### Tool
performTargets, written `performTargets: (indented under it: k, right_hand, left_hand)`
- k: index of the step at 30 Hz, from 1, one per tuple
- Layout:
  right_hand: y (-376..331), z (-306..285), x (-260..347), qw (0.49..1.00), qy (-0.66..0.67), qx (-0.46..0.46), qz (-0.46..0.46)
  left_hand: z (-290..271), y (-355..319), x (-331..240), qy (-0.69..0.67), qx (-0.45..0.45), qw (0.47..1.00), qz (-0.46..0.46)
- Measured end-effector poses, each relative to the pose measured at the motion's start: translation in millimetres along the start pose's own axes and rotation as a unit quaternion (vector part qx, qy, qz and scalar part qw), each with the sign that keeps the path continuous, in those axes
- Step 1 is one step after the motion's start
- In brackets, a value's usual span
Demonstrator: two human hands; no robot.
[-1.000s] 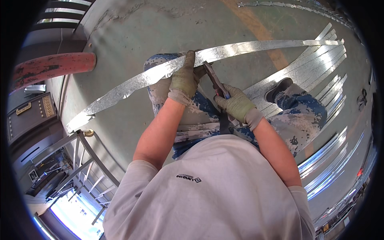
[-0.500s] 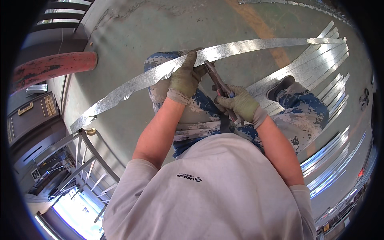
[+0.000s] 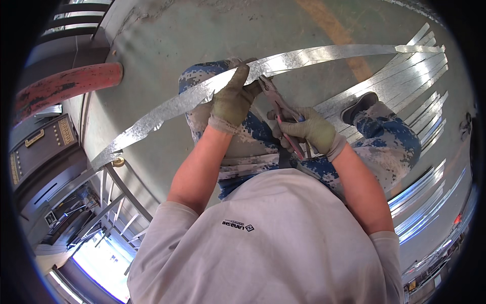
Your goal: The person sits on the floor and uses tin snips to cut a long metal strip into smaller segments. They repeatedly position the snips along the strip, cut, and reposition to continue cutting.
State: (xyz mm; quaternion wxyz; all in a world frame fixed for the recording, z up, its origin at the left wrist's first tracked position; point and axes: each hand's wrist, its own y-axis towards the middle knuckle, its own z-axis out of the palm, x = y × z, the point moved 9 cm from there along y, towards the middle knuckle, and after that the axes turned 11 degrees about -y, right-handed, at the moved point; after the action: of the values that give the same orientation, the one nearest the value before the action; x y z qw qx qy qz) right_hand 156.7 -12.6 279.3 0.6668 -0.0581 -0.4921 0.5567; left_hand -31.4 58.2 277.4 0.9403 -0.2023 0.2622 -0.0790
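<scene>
A long, shiny sheet-metal strip [image 3: 314, 55] arcs across in front of me, its near edge notched and bent in places. My left hand [image 3: 233, 104], in a dirty olive-green glove, is closed on the strip near its middle, thumb on top; the fingers behind are partly hidden. My right hand [image 3: 310, 129], gloved alike, grips a pair of worn tin snips [image 3: 276, 101] with reddish handles. Their jaws point up and left and meet the near edge of the strip, just right of my left hand. Whether the blades are closed cannot be made out.
Flat metal strips [image 3: 400, 78] lie side by side on the floor at the right, beside my shoe [image 3: 359, 107]. More shiny strips [image 3: 430, 202] lie nearer at lower right. A red curved pipe [image 3: 71, 87] and a metal frame on a caster [image 3: 117, 162] stand at left.
My right hand and the snips have shifted slightly right, and the jaws now sit at the strip's edge. The left hand keeps its hold, and the strip has moved only a little.
</scene>
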Motion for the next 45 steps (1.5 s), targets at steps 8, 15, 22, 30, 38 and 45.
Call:
performTargets:
  k: [8, 15, 22, 30, 38, 45]
  right_hand:
    - [-4, 22, 10, 0.981, 0.169, 0.094, 0.008]
    - [1, 29, 8, 0.982, 0.173, 0.077, -0.007]
    - [-7, 27, -2, 0.991, 0.134, 0.013, -0.016]
    - [-6, 5, -10, 0.995, 0.035, -0.087, -0.016]
    - [7, -4, -21, 0.994, -0.055, -0.098, 0.004]
    - [9, -6, -12, 0.99, -0.092, -0.107, -0.021]
  left_hand:
    - [0, 1, -4, -0.01, -0.001, 1.0, 0.005]
    - [-8, 4, -2, -0.02, -0.021, 1.0, 0.0]
    - [-18, 12, 3, -0.029, -0.048, 0.998, -0.016]
    - [-17, 13, 4, -0.043, -0.065, 0.997, -0.013]
    - [-22, 10, 3, 0.003, -0.109, 0.994, 0.009]
    - [-28, 10, 3, 0.02, -0.128, 0.992, -0.007]
